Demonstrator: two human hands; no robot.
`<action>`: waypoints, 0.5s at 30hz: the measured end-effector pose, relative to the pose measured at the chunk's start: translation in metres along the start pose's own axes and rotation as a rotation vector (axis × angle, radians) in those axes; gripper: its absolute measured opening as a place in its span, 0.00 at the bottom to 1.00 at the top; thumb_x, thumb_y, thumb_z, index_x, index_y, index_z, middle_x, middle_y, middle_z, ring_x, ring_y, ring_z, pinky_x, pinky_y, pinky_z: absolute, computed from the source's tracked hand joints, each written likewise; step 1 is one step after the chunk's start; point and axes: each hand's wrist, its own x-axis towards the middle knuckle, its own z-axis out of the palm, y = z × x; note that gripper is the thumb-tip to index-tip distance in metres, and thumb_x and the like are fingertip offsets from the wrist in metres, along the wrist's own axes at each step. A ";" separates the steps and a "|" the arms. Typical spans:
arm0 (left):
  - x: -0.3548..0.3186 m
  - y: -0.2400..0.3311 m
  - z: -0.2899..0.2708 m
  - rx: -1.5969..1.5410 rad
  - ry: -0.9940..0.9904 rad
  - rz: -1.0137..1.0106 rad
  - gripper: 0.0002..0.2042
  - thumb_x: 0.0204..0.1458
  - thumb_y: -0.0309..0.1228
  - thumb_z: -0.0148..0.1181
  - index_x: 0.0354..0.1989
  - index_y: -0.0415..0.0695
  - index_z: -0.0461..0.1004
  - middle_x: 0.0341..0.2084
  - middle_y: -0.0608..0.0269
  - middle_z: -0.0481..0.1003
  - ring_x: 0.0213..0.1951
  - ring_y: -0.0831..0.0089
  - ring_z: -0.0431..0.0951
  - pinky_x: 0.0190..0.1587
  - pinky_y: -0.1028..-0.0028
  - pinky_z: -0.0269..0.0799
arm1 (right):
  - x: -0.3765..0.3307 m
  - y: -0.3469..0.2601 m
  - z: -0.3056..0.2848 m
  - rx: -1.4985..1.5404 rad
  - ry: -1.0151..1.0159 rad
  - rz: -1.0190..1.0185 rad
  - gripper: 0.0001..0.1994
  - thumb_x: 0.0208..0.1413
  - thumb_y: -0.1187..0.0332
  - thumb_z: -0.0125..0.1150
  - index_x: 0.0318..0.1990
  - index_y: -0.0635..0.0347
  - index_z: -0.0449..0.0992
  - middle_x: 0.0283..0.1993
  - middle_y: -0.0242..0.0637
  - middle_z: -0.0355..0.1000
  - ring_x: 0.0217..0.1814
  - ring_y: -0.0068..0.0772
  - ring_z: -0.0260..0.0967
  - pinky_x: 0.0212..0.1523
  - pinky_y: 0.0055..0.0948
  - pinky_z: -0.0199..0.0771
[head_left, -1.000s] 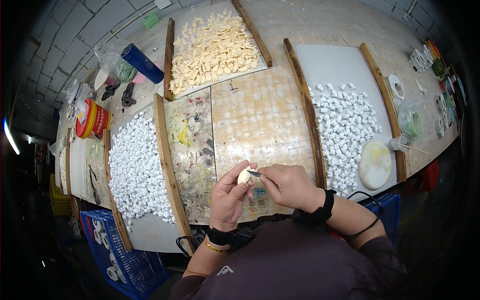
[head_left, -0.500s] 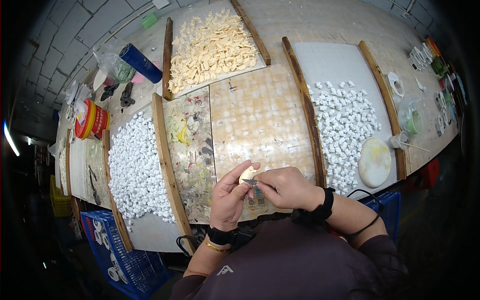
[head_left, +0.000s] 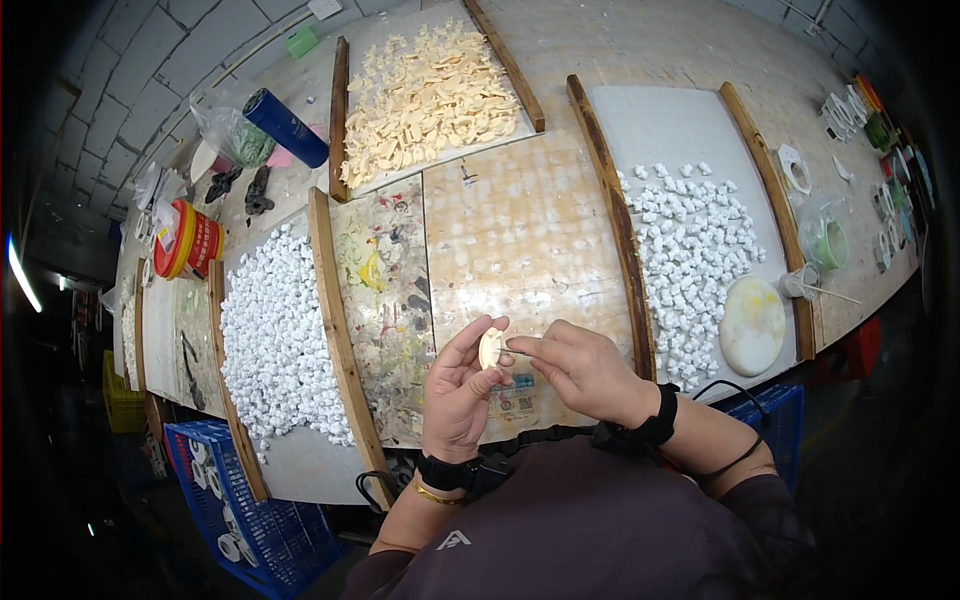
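Over the near edge of the table, my left hand [head_left: 458,400] pinches a small cream-coloured oval piece [head_left: 490,349] between thumb and fingers. My right hand [head_left: 592,372] is closed on a small thin blade [head_left: 508,350], whose dark tip meets the right side of the piece; the rest is hidden by my fingers. Many similar cream pieces [head_left: 430,100] lie heaped on a board at the far side of the table.
White lumpy pieces cover a left board [head_left: 275,330] and a right board [head_left: 695,225], bordered by wooden strips [head_left: 345,330]. A round pale disc [head_left: 751,325] lies at right. A red-yellow bucket [head_left: 190,243] and blue cylinder [head_left: 285,127] stand left; blue crates [head_left: 270,530] are below.
The cream piece has turned more upright in my left hand. My right hand has shifted slightly right, and the blade now shows only as a thin edge.
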 end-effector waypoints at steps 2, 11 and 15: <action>0.000 0.001 0.000 0.016 -0.001 0.007 0.28 0.48 0.16 0.58 0.60 0.34 0.60 0.55 0.48 0.67 0.42 0.74 0.74 0.40 0.77 0.75 | -0.002 0.000 -0.001 -0.035 -0.010 -0.018 0.14 0.53 0.71 0.56 0.49 0.50 0.75 0.27 0.36 0.65 0.28 0.38 0.69 0.28 0.32 0.70; 0.001 0.001 -0.012 -0.005 0.151 0.041 0.26 0.50 0.17 0.57 0.59 0.36 0.61 0.51 0.47 0.70 0.39 0.71 0.76 0.39 0.77 0.74 | -0.007 0.011 -0.014 0.001 0.128 0.056 0.17 0.54 0.75 0.56 0.53 0.55 0.74 0.29 0.35 0.63 0.29 0.34 0.64 0.31 0.29 0.67; 0.000 0.000 -0.006 0.042 0.112 0.012 0.27 0.48 0.16 0.58 0.59 0.35 0.61 0.49 0.47 0.71 0.37 0.73 0.76 0.38 0.78 0.74 | -0.008 0.010 -0.010 0.080 0.017 0.082 0.15 0.54 0.71 0.58 0.51 0.56 0.74 0.28 0.37 0.65 0.30 0.37 0.65 0.32 0.31 0.67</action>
